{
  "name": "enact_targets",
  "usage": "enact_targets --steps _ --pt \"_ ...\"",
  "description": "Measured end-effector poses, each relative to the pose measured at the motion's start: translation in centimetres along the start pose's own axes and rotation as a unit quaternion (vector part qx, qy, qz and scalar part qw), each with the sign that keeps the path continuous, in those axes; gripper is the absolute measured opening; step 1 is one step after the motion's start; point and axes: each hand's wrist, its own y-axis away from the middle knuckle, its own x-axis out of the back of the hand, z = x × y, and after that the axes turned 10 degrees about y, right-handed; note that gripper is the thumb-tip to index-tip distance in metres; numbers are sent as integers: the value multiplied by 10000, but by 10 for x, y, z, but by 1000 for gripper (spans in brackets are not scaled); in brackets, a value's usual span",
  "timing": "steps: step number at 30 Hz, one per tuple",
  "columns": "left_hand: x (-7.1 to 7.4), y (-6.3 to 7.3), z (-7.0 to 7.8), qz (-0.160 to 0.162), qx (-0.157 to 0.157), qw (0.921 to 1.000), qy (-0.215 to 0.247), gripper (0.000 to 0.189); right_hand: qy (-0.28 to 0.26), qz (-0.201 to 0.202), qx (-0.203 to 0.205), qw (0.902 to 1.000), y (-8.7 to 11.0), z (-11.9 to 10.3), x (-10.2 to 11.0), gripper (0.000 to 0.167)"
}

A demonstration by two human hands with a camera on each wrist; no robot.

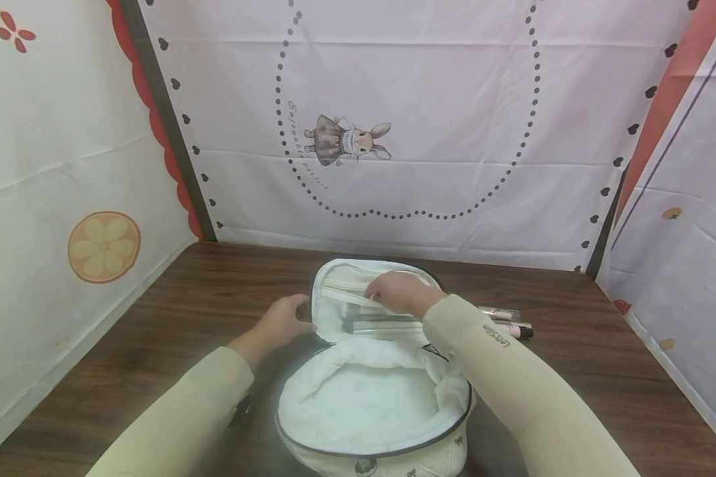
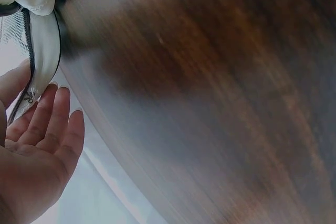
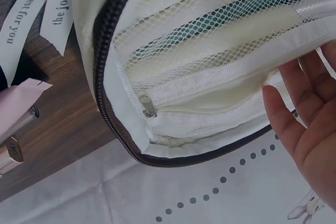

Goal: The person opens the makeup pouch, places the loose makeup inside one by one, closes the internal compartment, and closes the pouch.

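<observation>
A cream cosmetic bag (image 1: 462,430) with a dark zipper edge stands unzipped, its white lining showing. Its lid (image 1: 328,318) is folded back toward the wall and has a zipped mesh pocket (image 3: 194,32) inside. Through the mesh show a green item and a cream, slim one. My left hand (image 1: 283,324) holds the lid's left edge, thumb on the mesh side and fingers behind. At the pocket's parted zipper, my right hand (image 1: 398,291) pinches the edge of the opening between thumb and forefinger. The metal zipper pull (image 3: 148,106) lies at the other end of the pocket.
Right of the lid, partly behind my right sleeve, lie a pink-and-black tube (image 1: 516,329) and a clear slim item (image 1: 501,313). Printed ribbons (image 3: 56,14) hang beside the bag. The brown wooden table (image 1: 602,371) is bordered by patterned cloth walls (image 1: 441,132).
</observation>
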Motion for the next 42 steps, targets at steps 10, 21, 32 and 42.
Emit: enact_targets --steps 10,21,32,42 --pt "-1 1 -1 13 10 10000 -2 60 -5 253 60 9997 2 7 -2 26" --pt "-3 1 0 -13 69 10000 18 60 -285 616 -233 9974 15 14 -4 29" --pt "1 8 -4 -60 180 9998 0 61 -798 1522 -355 9845 58 29 2 27" --pt "9 30 0 -165 70 9998 -66 50 -1193 1695 -944 9737 93 48 -12 29"
